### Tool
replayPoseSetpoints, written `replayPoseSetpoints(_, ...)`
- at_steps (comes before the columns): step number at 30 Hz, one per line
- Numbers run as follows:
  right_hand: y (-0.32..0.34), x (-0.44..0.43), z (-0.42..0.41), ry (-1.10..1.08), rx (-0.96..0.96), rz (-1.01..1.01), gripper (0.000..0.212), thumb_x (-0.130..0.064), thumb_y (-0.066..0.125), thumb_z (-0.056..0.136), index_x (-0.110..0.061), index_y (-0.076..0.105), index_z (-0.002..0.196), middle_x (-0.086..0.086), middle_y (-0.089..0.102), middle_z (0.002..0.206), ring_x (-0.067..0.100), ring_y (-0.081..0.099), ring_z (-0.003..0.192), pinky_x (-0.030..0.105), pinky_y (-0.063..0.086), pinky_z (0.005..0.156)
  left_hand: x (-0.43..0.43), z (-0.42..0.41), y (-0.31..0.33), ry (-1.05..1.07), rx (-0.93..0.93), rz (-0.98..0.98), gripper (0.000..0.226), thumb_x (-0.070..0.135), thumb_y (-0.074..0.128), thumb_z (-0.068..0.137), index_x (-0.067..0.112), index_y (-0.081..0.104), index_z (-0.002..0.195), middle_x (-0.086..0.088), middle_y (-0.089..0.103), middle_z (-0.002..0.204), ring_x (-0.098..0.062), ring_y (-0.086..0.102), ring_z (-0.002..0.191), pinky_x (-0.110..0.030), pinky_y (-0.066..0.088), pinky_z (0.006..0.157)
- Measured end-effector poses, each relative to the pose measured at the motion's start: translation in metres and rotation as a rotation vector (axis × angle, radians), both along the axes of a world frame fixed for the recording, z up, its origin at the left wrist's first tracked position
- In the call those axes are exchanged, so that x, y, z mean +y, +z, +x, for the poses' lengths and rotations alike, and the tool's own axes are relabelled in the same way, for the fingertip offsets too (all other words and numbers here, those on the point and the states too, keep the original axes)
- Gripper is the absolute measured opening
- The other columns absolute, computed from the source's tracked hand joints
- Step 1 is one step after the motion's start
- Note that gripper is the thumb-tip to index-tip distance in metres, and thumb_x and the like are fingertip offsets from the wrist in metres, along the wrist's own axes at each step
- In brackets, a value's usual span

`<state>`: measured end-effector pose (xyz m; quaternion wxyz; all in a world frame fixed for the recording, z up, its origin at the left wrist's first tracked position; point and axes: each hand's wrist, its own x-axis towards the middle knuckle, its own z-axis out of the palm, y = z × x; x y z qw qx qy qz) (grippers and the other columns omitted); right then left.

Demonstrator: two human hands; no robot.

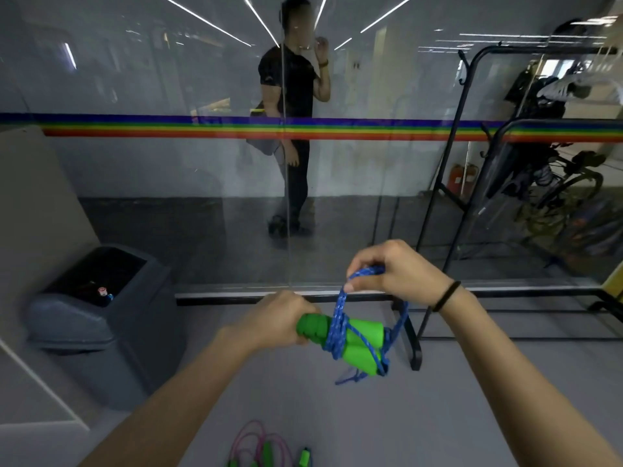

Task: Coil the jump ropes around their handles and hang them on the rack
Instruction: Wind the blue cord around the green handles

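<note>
The left hand [283, 318], just below the middle of the frame, was clenched round one end of two green handles [362, 345] held side by side. A blue rope [338, 323] was wound round them in several turns. A loop of it rose to the right hand [401, 274], which pinched it between thumb and fingers above the handles; the loose end hung below. A black band [445, 294] circled the right wrist.

At the bottom edge a pink rope [258, 439] with green handles lay on the grey floor [438, 399]. A dark bin [101, 332] stood at lower left. The black rack [414, 352] stood at right, before a glass wall [168, 180] crossed by a rainbow stripe [371, 129]. A person [293, 96] in black stood behind the glass.
</note>
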<state>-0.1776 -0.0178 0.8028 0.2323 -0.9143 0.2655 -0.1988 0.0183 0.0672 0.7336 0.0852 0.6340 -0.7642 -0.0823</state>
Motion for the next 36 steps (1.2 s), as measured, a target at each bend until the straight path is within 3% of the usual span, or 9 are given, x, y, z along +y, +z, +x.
replayPoseSetpoints(5,-0.028,-0.019,0.001,0.009,-0.335,0.373,0.015,-0.006,0.071,0.074,-0.018,0.066,0.068,-0.011,0.066,0.057,-0.003,0.056,0.059,0.014,0.045,0.063,0.006,-0.003,0.004,-0.05,0.556,-0.145,0.02,0.018,0.082,0.062,0.016,0.068,0.076,0.012,0.058,0.058,0.004,0.047,0.054,-0.015,0.036,0.053)
replayPoseSetpoints(8,-0.048,-0.011,-0.001,-0.054,-0.434,0.579,0.031,0.005,0.055,0.083,-0.016,0.057,0.06,-0.006,0.054,0.039,-0.005,0.048,0.041,0.012,0.039,0.049,0.005,-0.007,0.011,0.07,0.783,-0.228,0.026,0.017,0.087,0.057,0.018,0.071,0.078,0.01,0.057,0.063,0.002,0.043,0.058,-0.017,0.038,0.054)
replayPoseSetpoints(13,-0.069,-0.003,-0.001,-0.099,-0.259,0.587,0.033,-0.026,0.045,0.094,-0.018,0.066,0.07,-0.01,0.035,0.044,0.002,0.026,0.04,0.013,0.023,0.041,-0.006,-0.008,0.01,0.363,1.009,-0.356,0.022,0.018,0.086,0.06,0.021,0.065,0.068,0.007,0.059,0.059,-0.004,0.047,0.052,-0.019,0.042,0.053)
replayPoseSetpoints(18,-0.05,0.017,0.002,-0.013,0.245,0.212,0.023,-0.031,0.045,0.095,-0.021,0.063,0.084,-0.008,0.048,0.063,-0.002,0.047,0.055,0.015,0.034,0.056,-0.014,-0.002,0.005,0.526,0.73,-0.383,0.029,0.028,0.084,0.061,0.018,0.068,0.083,0.002,0.064,0.065,-0.01,0.056,0.057,-0.016,0.043,0.054)
replayPoseSetpoints(21,-0.033,0.027,0.004,0.046,0.466,-0.018,0.024,-0.032,0.049,0.092,-0.011,0.059,0.089,0.004,0.053,0.079,0.018,0.052,0.08,0.024,0.028,0.064,-0.012,-0.004,0.002,0.477,0.355,-0.255,0.045,0.032,0.078,0.065,0.029,0.064,0.108,-0.004,0.073,0.092,-0.025,0.067,0.091,-0.032,0.051,0.074)
replayPoseSetpoints(24,-0.012,0.028,0.002,0.067,0.486,-0.066,0.021,-0.032,0.052,0.09,-0.014,0.063,0.094,-0.002,0.052,0.076,0.016,0.05,0.076,0.024,0.031,0.066,-0.009,-0.005,0.001,0.305,-0.02,-0.136,0.046,0.033,0.066,0.076,0.04,0.054,0.119,-0.001,0.069,0.109,-0.027,0.06,0.108,-0.033,0.047,0.08)
replayPoseSetpoints(29,-0.004,-0.004,0.004,0.092,0.247,0.105,0.01,-0.031,0.069,0.079,-0.021,0.071,0.083,-0.005,0.067,0.076,0.005,0.059,0.074,0.023,0.045,0.072,-0.005,-0.005,0.005,-0.113,-0.07,-0.007,0.034,0.032,0.069,0.072,0.033,0.057,0.103,0.005,0.069,0.097,-0.018,0.062,0.092,-0.03,0.043,0.07)
replayPoseSetpoints(32,-0.022,-0.017,0.002,0.11,-0.018,0.357,0.005,-0.017,0.07,0.078,-0.02,0.067,0.076,-0.01,0.067,0.065,-0.004,0.058,0.063,0.011,0.045,0.064,-0.003,-0.005,0.008,-0.146,0.21,-0.028,0.034,0.031,0.077,0.065,0.028,0.061,0.095,0.002,0.068,0.082,-0.011,0.059,0.073,-0.029,0.044,0.067)
replayPoseSetpoints(36,-0.054,-0.01,-0.001,-0.18,-0.377,0.688,0.036,0.008,0.041,0.091,-0.015,0.049,0.064,-0.005,0.05,0.037,0.001,0.044,0.04,0.009,0.033,0.041,-0.004,-0.003,0.016,0.027,0.84,-0.122,0.036,0.017,0.087,0.056,0.024,0.071,0.088,-0.008,0.072,0.086,-0.004,0.054,0.072,-0.026,0.047,0.071)
